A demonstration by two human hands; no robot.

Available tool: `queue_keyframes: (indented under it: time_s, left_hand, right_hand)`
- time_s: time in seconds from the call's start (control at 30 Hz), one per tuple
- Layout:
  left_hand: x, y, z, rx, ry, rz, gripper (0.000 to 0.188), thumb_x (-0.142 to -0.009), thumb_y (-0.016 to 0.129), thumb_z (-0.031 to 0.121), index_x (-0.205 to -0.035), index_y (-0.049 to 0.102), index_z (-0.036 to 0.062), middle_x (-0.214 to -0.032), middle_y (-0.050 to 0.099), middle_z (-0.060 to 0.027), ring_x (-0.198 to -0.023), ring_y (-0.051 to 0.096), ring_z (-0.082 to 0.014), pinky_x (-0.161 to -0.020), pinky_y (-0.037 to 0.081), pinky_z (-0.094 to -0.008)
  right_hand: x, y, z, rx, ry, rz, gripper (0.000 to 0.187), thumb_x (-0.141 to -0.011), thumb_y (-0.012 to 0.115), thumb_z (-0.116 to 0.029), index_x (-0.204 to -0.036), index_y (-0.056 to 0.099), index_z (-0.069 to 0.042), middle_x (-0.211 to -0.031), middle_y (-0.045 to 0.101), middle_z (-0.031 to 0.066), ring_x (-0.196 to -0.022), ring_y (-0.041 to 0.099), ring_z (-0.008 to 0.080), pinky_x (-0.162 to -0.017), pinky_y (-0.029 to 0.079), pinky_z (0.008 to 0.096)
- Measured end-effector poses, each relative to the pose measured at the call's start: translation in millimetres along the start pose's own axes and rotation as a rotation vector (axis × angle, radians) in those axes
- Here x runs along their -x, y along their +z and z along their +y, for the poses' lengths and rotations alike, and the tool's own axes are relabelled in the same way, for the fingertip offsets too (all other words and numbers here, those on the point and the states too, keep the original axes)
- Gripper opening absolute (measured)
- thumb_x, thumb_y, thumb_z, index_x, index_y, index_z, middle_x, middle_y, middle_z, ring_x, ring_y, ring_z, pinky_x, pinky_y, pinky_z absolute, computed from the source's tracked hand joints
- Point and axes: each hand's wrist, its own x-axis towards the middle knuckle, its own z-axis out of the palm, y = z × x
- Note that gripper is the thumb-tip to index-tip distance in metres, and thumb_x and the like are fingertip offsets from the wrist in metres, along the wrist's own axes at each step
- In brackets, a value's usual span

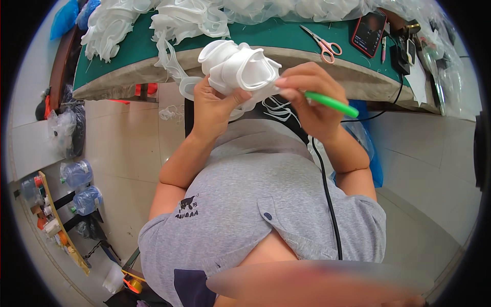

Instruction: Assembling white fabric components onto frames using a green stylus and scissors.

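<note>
My left hand (217, 105) is wrapped round a bundle of white cup-shaped fabric pieces (238, 64), raised just off the table's near edge. The pieces look smooth and padded, nested one against another. A strip of similar white pieces (171, 59) trails from the bundle's left side back onto the table. My right hand (314, 97) is closed round a slim tool with a bright green handle (332, 104). Its fingertips meet the right edge of the bundle, and they hide the tool's working end.
The green-topped table (279, 35) holds pink-handled scissors (323, 45) and a phone (367, 33) at right. White piles (115, 25) lie along its far side. A black cable (325, 189) runs down my front. Loose white strips (281, 110) hang below the bundle.
</note>
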Motion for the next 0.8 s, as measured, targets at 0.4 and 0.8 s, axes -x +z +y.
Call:
queue_keyframes:
  time_s: [0.4,0.8]
  left_hand:
    - [5.0,5.9,2.9,-0.077,0.098,0.042,0.034,-0.072,0.074,-0.004,-0.105,0.064,-0.0009,-0.097,0.068,-0.0064,-0.088,0.064,-0.0129,-0.077,0.053,-0.0277]
    - [6.8,1.6,4.7,-0.324,0.123,0.021,0.025,-0.074,0.076,0.002,-0.098,0.069,-0.0012,-0.086,0.069,-0.0033,-0.078,0.061,-0.0080,-0.068,0.049,-0.0235]
  right_hand:
    - [1.6,11.0,-0.2,0.079,-0.102,-0.052,0.022,-0.071,0.075,-0.004,-0.092,0.070,-0.006,-0.089,0.059,0.0089,-0.075,0.056,0.0192,-0.063,0.046,0.0268]
    - [-1.4,4.1,-0.5,0.148,-0.006,-0.072,0.018,-0.071,0.071,0.003,-0.087,0.068,-0.003,-0.083,0.060,0.0095,-0.070,0.055,0.0197,-0.058,0.043,0.0274]
